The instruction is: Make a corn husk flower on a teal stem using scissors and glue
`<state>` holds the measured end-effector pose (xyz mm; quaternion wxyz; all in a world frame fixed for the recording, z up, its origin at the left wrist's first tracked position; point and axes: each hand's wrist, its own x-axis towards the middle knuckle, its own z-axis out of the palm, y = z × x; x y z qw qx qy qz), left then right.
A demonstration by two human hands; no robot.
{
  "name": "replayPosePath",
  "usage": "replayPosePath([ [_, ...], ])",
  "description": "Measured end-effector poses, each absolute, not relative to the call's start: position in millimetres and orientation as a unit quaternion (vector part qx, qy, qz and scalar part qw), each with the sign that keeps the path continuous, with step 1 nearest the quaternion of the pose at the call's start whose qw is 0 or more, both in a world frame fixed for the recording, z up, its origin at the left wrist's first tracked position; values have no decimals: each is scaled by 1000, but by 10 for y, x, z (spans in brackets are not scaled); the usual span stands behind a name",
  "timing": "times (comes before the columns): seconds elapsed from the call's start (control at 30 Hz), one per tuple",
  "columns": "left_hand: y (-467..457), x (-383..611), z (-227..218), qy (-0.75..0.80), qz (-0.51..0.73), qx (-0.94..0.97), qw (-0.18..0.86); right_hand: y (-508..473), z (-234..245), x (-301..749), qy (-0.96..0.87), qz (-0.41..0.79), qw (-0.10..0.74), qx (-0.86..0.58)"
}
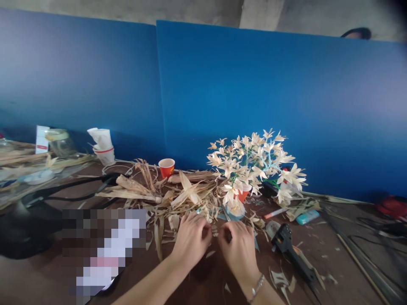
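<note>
My left hand [190,237], right hand [239,248]: fingers curled closed, contents unclear. Risk: glue gun [284,245] at 3 o'clock; stray reach may burn.

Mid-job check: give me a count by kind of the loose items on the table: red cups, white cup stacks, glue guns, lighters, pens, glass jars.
Red cups: 2
White cup stack: 1
Glue gun: 1
Teal lighter: 1
Pen: 1
Glass jar: 1
Total: 7
</note>
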<state>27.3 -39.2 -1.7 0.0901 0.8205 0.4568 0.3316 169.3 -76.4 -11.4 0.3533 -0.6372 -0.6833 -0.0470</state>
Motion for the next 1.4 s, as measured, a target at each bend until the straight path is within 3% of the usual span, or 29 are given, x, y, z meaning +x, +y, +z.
replayPosePath([
  [0.23, -415, 271, -17, 414, 337, 839, 106, -777, -83, 1671, -722, 10, 361, -590],
  [0.53, -379, 229, -18, 497, 332, 800, 55, -767, -107, 1724, -687, -19, 360, -631],
  [0.73, -378, 245, -7, 403, 341, 841, 117, -748, -152, 1747, -720, 9, 348, -600],
  [1.0, -356, 223, -40, 448, 307, 837, 59, -752, -159, 1768, -709, -55, 302, -635],
  [1.4, -366, 191, -61, 426, 265, 863, 58, -746, -203, 1803, -731, -82, 262, -625],
])
